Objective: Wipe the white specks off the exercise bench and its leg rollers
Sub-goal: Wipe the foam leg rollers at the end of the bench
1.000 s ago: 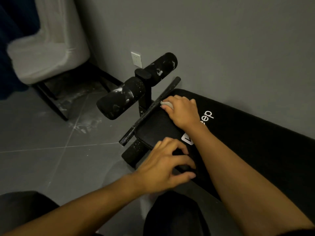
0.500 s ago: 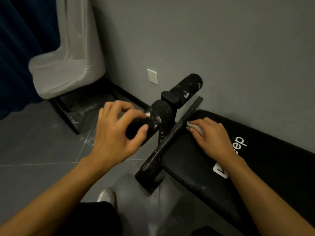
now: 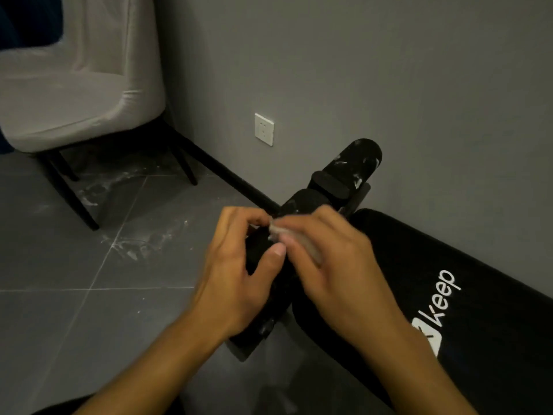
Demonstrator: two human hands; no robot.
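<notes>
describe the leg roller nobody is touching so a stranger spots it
Find the white socket on the grey wall. Lower right of it, past the end of the black bench, is the far roller. Unlike the near roller, it is untouched.

This looks like a room in a home with one corner given over to exercise. A black padded exercise bench (image 3: 449, 259) printed with the word "keep" stands along a plain grey wall (image 3: 359, 70), its foam leg rollers (image 3: 356, 163) sticking out at the end. A white socket (image 3: 264, 129) sits low on that wall above a dark skirting board (image 3: 227, 175). The floor (image 3: 59, 310) is large grey tiles marked with white smears (image 3: 134, 244), and a pale upholstered chair (image 3: 74, 100) on thin black legs stands beside what looks like a dark blue curtain (image 3: 30, 19).
</notes>
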